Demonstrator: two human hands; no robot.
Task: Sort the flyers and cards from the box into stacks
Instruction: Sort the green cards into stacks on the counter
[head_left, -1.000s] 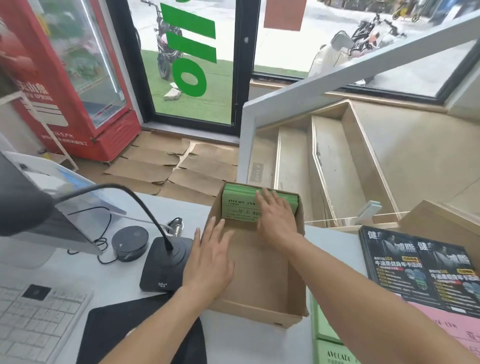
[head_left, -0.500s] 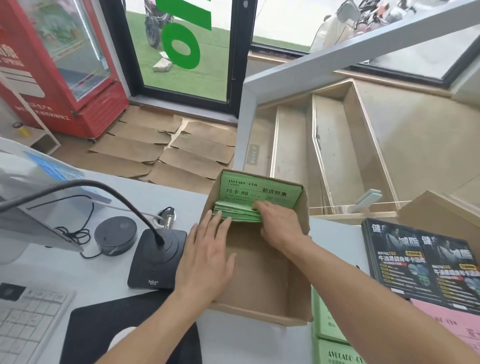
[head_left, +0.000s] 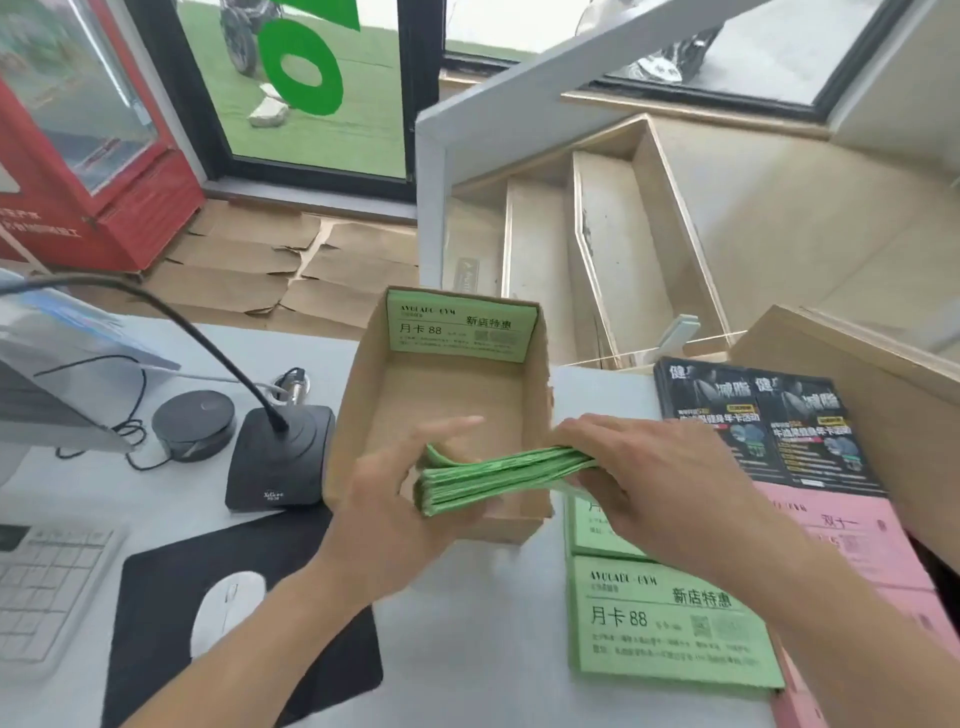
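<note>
Green cards (head_left: 498, 475) now lifted out of box (head_left: 540, 415), over its near edge | both hands (head_left: 387, 499) (head_left: 660, 483) pinch the bundle's ends | one card (head_left: 460, 332) left inside | next: green stack (head_left: 670, 623) on bench.

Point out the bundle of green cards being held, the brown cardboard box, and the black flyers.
Bundle of green paper cards (head_left: 498, 475): head view, on its stacked edges.
Brown cardboard box (head_left: 353, 395): head view, on its left wall.
Black printed flyers (head_left: 763, 415): head view, on the top sheet.

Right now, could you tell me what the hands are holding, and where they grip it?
A bundle of green cards: left hand grips its left end, right hand its right end.
</note>
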